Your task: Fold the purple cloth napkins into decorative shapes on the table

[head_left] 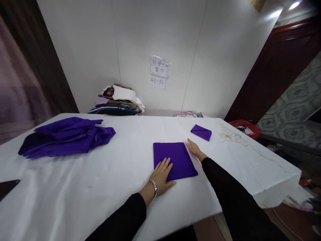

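A purple cloth folded into a square (177,157) lies flat on the white tablecloth in front of me. My left hand (162,175), with a silver bracelet at the wrist, rests on its lower left part with the fingers stretched out. Beside its upper right edge is my right hand (194,149), fingers extended along the side. Farther back to the right lies a smaller folded purple cloth (201,132) with a pointed flap. On the left a loose heap of purple cloth (67,137) is spread in wrinkles.
White cloth (120,187) covers the table. Stacked garments (122,100) stand behind its far edge, against a wall with a handwritten sign (159,72). A red basket (247,129) is beyond the right edge. A dark flat object (7,188) lies at the left edge.
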Available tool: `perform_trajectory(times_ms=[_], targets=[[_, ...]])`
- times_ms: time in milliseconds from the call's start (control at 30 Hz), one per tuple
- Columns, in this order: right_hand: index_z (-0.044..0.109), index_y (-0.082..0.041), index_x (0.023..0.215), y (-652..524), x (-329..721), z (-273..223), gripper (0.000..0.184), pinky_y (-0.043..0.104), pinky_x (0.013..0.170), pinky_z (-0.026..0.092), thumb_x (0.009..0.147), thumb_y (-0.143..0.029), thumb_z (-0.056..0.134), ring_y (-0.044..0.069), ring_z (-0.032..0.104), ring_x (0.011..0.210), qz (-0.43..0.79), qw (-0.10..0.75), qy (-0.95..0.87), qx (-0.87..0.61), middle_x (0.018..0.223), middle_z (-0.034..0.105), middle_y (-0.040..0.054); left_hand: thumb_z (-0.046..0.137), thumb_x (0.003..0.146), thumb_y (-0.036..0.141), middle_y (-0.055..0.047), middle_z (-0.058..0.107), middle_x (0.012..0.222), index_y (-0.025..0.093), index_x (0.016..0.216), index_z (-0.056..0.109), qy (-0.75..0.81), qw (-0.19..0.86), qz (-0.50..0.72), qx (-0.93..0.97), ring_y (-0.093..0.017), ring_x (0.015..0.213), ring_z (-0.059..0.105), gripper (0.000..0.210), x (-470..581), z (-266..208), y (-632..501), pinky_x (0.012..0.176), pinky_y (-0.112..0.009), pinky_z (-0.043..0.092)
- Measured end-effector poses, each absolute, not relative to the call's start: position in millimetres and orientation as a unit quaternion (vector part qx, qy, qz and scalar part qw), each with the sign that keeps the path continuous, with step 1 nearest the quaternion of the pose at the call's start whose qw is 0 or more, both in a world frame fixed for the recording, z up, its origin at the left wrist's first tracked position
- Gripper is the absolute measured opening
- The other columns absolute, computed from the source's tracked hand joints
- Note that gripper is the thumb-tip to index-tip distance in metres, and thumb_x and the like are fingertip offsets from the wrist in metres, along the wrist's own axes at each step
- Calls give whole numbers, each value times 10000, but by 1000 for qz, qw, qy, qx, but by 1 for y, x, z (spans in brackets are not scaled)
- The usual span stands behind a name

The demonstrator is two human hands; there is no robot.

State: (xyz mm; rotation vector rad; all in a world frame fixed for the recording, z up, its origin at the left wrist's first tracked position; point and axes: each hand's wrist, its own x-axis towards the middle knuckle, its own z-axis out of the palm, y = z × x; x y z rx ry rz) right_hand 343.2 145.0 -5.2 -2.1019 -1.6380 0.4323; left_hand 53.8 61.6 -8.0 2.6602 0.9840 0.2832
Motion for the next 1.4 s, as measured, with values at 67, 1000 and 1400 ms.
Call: perform_trajectory(times_ms=[67, 1000, 1400], targets=[[387, -102, 1359, 137, 344, -6, 527, 296, 1067, 266, 897, -356, 380, 181, 383, 1284, 161, 236, -603, -745, 1389, 423, 115, 535, 800, 431, -105, 312, 1459, 171, 1317, 420, 335, 129, 126, 925, -269, 1334, 253, 591, 54, -7, 59, 1070, -439, 223], [569, -195, 1213, 55, 254, -18, 435, 367, 1034, 359, 820, -368, 499, 203, 509, 1178, 264, 299, -688, -607, 1257, 569, 60, 429, 822, 233, -88, 622, 1140, 179, 1020, 624, 481, 24, 276, 832, -206, 1056, 564, 283, -116, -14, 71, 948, -376, 430], [614, -244, 1140, 37, 243, -48, 405, 433, 1029, 371, 775, -219, 438, 210, 521, 1143, 159, 314, -767, -536, 1222, 588, 42, 384, 872, 138, -80, 600, 1010, 186, 996, 566, 373, 27, 110, 921, -221, 977, 489, 226, 8, 1, 2, 828, -387, 354]])
